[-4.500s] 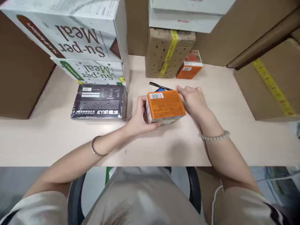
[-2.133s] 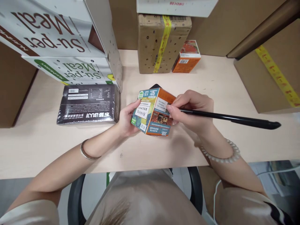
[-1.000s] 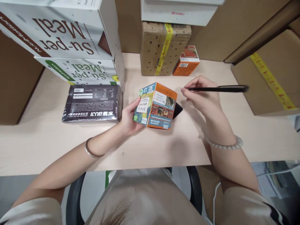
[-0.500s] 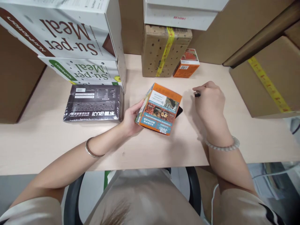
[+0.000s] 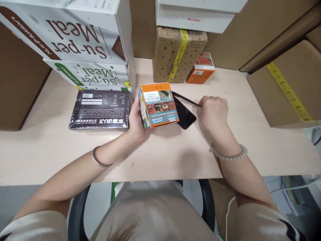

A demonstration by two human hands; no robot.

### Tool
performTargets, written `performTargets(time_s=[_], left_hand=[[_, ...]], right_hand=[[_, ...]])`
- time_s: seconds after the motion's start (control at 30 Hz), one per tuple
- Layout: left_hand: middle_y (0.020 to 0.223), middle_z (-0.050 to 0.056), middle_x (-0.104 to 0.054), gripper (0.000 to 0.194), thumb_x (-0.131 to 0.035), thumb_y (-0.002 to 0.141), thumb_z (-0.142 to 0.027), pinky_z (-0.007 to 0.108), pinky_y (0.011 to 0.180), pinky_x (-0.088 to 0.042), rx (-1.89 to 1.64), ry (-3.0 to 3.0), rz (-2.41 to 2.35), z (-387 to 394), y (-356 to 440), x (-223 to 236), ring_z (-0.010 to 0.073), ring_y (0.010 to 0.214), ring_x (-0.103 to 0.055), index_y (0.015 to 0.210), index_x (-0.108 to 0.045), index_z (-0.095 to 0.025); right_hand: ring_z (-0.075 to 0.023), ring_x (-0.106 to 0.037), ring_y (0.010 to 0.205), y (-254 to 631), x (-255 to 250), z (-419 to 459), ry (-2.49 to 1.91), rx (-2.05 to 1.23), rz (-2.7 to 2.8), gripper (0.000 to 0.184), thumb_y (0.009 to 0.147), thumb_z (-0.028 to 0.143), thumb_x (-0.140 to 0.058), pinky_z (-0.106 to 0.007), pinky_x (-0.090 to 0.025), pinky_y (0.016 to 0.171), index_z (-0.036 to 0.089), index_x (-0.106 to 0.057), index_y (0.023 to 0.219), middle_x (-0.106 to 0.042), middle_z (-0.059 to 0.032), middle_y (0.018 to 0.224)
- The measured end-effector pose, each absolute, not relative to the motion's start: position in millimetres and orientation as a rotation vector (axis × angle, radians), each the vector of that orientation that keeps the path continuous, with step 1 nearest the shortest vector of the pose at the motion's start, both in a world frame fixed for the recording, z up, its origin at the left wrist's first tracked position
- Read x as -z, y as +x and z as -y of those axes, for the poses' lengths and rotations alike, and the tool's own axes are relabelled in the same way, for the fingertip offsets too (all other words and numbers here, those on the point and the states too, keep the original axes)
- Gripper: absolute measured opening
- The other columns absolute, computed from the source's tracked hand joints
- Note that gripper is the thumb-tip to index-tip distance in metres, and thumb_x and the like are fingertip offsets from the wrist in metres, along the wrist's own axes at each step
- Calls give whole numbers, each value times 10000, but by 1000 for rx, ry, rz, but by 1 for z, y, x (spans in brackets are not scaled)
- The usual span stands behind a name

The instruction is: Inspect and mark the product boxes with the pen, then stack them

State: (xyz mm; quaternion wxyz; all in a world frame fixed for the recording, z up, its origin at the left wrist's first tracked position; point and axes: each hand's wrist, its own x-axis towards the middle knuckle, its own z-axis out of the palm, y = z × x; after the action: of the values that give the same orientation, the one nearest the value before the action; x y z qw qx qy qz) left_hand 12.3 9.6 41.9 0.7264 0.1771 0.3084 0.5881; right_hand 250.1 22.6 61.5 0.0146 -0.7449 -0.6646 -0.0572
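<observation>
My left hand (image 5: 137, 122) is closed round the left side of a small orange food box (image 5: 162, 107), printed in blue with pictures on it. The box is held tilted above the table. From the fist of my right hand (image 5: 213, 112) a thin black pen (image 5: 187, 99) sticks out to the left, its far end close to the box's right edge. Partly covered by the box, a flat black phone-like slab (image 5: 185, 117) lies on the table between my hands.
A dark wrapped BUJI box (image 5: 100, 110) lies left of my left hand, before stacked white Su-per Meal boxes (image 5: 82, 36). Behind stand a brown taped carton (image 5: 165, 57) and another orange box (image 5: 200, 76). A larger carton (image 5: 283, 90) is at right.
My left hand has moved the orange box left and slightly away from me, turning it and uncovering more of the black slab. My right hand has shifted left, and the pen's length now shows.
</observation>
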Motion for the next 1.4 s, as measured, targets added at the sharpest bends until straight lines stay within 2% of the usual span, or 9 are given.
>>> performTargets(time_s=[0.17,0.33,0.43,0.53,0.63,0.77,0.93,1.13,1.4], left_hand=[[1244,83,-834,496,-472,1101,-575,520,1305,-481,-1287,364,-686,-9,13,-45,351,1530,-600,1209,-773,-196],[1308,98,-819,506,-498,1085,-573,538,1306,-479,-1254,330,-698,-9,12,-45,359,1529,-597,1288,-753,-186],[1285,91,-826,494,-532,1066,-583,515,1308,-478,-1250,314,-717,-8,13,-46,360,1531,-593,1256,-761,-188],[1211,91,-838,500,-475,1100,-562,502,1326,-453,-1248,297,-738,-8,14,-51,337,1522,-606,1206,-766,-169],[1196,83,-843,542,-428,1116,-590,493,1329,-449,-1227,275,-754,-8,16,-57,318,1517,-614,1251,-757,-181],[1182,91,-843,578,-391,1124,-605,483,1326,-449,-1241,283,-774,-8,17,-61,316,1514,-616,1229,-755,-169],[1073,89,-856,506,-382,1082,-508,478,1273,-504,-1289,269,-767,-8,15,-57,316,1469,-648,1130,-774,-192],[1212,72,-843,320,-533,1065,-416,481,1273,-513,-1385,298,-714,-9,15,-46,336,1474,-637,1113,-776,-213],[1243,29,-835,361,-514,1123,-475,423,1271,-537,-1390,301,-700,-13,15,-46,301,1527,-608,1191,-773,-234]], right_hand=[[-363,-653,911,252,-59,-23,-2243,80,2120,373,918,74,-443,-536,-470,911,149,-806,954,-753,-221,930],[-400,-659,1112,243,-61,-16,-2124,-131,2051,391,950,224,-546,-570,-507,1051,87,-779,1232,-687,-262,1242],[-424,-624,1192,229,-63,-7,-2019,-357,2096,537,960,494,-632,-592,-518,1088,111,-750,1319,-642,-233,1231],[-481,-583,1240,216,-65,1,-2061,-444,2165,803,789,659,-793,-649,-531,1057,129,-713,1388,-624,-233,1253],[-523,-554,1306,213,-67,0,-2165,-427,2186,898,759,624,-831,-682,-502,1090,83,-656,1453,-607,-277,1323],[-477,-605,1275,219,-67,-9,-2115,-523,2183,781,793,545,-804,-610,-528,1109,66,-668,1394,-627,-264,1291],[-431,-661,1235,221,-66,-13,-2087,-618,2048,769,659,447,-864,-549,-568,1065,107,-638,1311,-663,-245,1328],[-426,-706,1206,221,-67,-12,-1999,-692,1879,711,645,422,-819,-568,-575,1030,154,-604,1267,-729,-230,1310],[-400,-623,1332,236,-73,-11,-1767,-235,1730,797,727,406,-776,-578,-538,1073,225,-484,1447,-613,-191,1452]])
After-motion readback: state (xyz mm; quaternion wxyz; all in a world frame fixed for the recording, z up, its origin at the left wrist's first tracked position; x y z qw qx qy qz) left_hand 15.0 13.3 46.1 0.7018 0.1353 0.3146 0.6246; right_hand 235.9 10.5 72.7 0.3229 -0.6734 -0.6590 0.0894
